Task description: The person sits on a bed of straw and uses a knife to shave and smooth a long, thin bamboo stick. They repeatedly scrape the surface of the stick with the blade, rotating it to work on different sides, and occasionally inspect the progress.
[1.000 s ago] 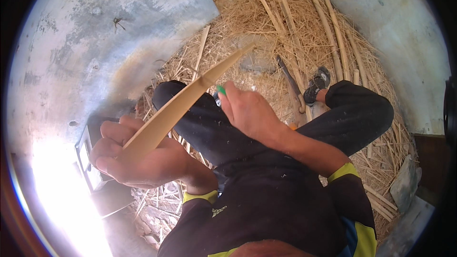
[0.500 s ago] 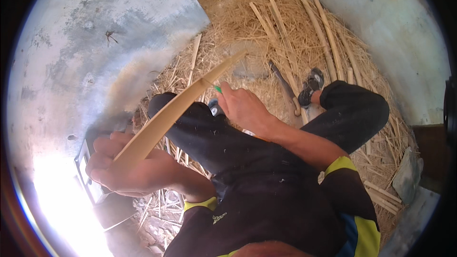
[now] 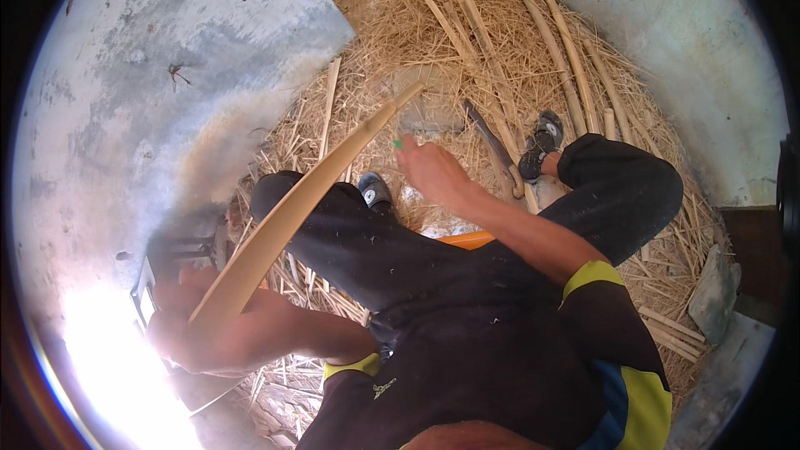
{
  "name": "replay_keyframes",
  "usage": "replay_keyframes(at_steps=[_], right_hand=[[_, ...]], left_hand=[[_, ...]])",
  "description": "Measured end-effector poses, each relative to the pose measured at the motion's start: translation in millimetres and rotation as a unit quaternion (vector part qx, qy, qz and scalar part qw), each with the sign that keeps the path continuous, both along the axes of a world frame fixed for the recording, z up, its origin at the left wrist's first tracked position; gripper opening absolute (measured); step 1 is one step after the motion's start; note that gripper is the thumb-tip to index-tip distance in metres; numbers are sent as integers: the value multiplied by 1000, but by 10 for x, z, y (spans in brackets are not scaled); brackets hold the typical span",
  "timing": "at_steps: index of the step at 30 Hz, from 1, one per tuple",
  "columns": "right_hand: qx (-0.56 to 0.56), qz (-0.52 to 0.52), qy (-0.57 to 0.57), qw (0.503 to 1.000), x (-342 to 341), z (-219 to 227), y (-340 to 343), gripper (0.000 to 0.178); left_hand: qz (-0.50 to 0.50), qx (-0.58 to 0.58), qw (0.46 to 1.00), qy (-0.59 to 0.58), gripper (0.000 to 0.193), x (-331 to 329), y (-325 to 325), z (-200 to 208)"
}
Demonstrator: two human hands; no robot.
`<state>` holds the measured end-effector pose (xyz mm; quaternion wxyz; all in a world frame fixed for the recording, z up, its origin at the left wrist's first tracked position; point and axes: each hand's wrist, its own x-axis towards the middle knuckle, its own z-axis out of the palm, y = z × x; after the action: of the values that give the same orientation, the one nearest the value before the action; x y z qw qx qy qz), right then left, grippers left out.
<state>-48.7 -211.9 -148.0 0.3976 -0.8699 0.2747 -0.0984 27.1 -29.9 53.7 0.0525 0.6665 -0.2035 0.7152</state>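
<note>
A long pale bamboo strip slants across my left thigh, its far end up over the straw. My left hand, blurred near the bright light, is closed around the strip's lower end. Beside the strip's upper part, a little apart from it, is my right hand. Its fingers are closed on a small green-ended tool; most of it is hidden, so its kind does not show. On the ground past my right hand lies a dark curved blade with a wooden handle.
Loose straw and bamboo shavings cover the floor. Several bamboo lengths lie at the far right. Grey-white walls curve around. Strong light glares at lower left. A flat stone leans at right. Something orange shows between my legs.
My right hand has drawn off the strip, slightly right and up, with the green-ended tool. My left hand and the strip's lower end have shifted slightly left and down.
</note>
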Motion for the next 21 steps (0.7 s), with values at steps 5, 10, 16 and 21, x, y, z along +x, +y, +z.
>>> replay_keyframes(at_steps=[5,10,16,21], right_hand=[[-77,16,-25,997,74,-15,-45,22],[-63,51,25,996,205,5,-75,20],[-96,4,13,995,194,-214,-163,19],[-156,-33,46,986,185,-585,-479,26]], left_hand=[[4,-15,999,37,30,-55,-63,-7],[55,-52,993,92,30,41,45,-40],[57,22,997,45,32,-13,21,-4],[51,11,995,90,33,-174,-24,18]])
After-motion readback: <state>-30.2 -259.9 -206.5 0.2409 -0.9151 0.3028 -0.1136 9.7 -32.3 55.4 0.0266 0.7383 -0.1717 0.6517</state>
